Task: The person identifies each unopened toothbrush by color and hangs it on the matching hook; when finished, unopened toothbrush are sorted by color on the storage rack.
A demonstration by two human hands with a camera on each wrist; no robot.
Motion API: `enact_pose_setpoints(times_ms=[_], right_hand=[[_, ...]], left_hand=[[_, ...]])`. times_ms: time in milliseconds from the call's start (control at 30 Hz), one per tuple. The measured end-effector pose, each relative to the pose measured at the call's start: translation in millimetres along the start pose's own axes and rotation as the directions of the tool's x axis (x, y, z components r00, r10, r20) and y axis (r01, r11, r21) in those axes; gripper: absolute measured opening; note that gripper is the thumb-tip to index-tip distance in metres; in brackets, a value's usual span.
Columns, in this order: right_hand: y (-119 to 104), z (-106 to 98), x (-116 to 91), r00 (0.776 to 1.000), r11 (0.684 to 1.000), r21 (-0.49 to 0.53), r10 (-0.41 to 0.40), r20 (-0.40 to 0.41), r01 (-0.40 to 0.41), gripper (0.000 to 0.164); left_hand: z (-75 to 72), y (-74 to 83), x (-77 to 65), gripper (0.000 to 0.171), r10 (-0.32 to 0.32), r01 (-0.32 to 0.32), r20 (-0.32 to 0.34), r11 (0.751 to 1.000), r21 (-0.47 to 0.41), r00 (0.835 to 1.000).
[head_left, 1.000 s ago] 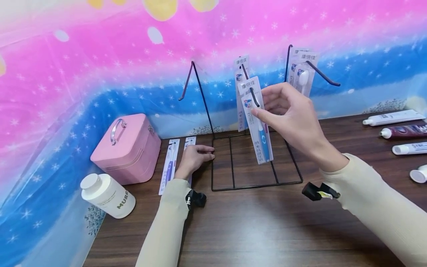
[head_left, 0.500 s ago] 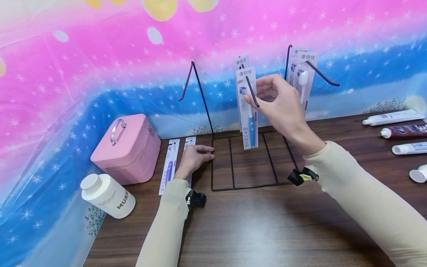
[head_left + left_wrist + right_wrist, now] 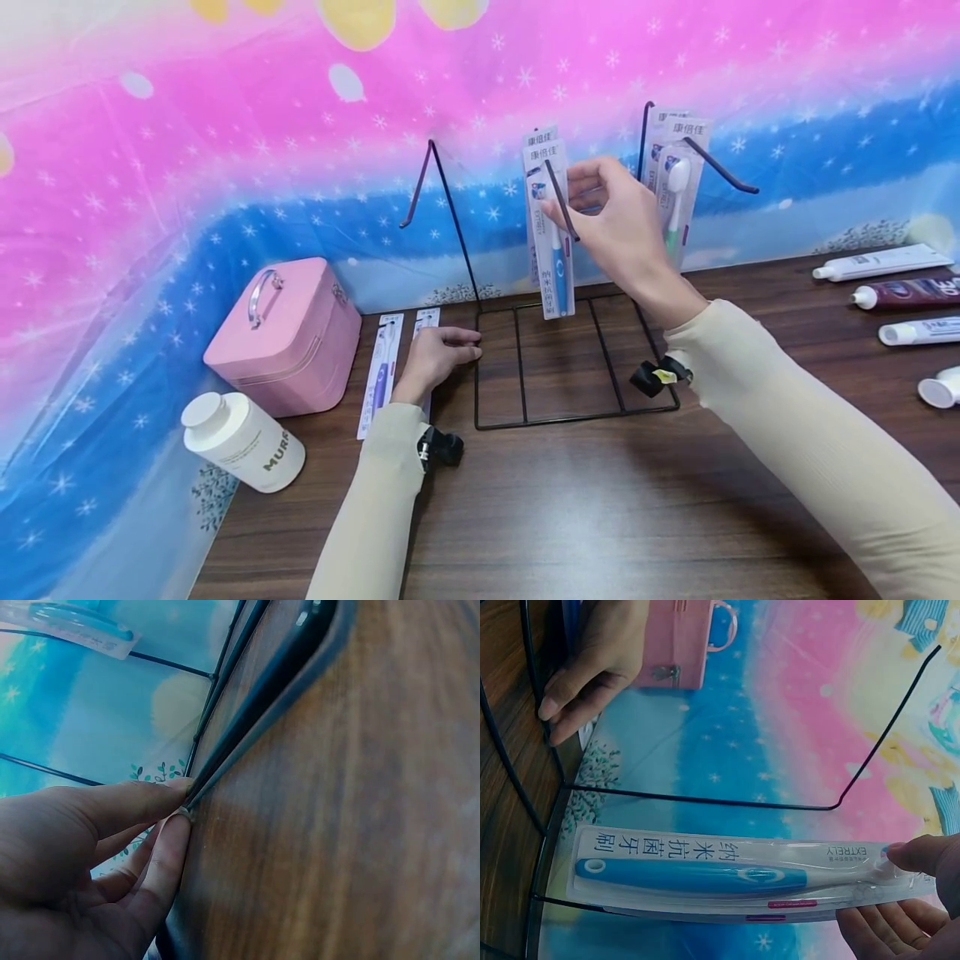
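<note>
the right hand (image 3: 611,218) has its thumb and fingers pinched on a flat, clear-and-white toothbrush pack with a blue handle (image 3: 557,279), which hangs from the middle metal hook (image 3: 562,202) of a black wire rack (image 3: 525,421) near the table's (image 3: 570,517) back edge, before another pack (image 3: 540,135). the left hand (image 3: 435,360) pinches the left wire of the rack's base between thumb and fingers, near a flat purple-handled toothbrush pack (image 3: 381,379) lying on the table. a boxy pink case (image 3: 285,333) stands by the back left corner, a round white bottle (image 3: 247,442) at the left edge.
</note>
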State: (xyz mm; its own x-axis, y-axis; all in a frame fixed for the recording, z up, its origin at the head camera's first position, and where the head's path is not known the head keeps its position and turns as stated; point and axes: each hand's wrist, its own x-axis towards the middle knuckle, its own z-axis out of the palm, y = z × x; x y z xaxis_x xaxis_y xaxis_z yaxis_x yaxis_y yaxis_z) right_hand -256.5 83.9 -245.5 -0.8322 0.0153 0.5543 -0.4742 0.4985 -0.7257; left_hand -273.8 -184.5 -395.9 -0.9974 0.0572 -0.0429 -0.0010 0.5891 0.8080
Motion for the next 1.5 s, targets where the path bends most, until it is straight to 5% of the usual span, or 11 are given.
enact_pose_setpoints(times_ms=[700,1200,1500], right_hand=[[8,0,-2,1.0,0.999,-0.033,0.006,0.026,-0.005,0.052],[51,-13,-51,0.993,0.998,-0.018,-0.06,0.106,0.062,0.042],[75,-28,-83,0.973,0.998,-0.068,0.01,0.23,0.005,0.029]], left_hand=[[0.5,1.5,-0.2,0.021,-0.006,0.006,-0.003,1.0,0.006,1.0],[1.7,1.2,-0.4,0.021,-0.032,0.032,0.007,0.999,0.01,0.999],[0.5,1.9,-0.2,0.021,-0.031,0.031,0.002,0.999,0.031,1.0]])
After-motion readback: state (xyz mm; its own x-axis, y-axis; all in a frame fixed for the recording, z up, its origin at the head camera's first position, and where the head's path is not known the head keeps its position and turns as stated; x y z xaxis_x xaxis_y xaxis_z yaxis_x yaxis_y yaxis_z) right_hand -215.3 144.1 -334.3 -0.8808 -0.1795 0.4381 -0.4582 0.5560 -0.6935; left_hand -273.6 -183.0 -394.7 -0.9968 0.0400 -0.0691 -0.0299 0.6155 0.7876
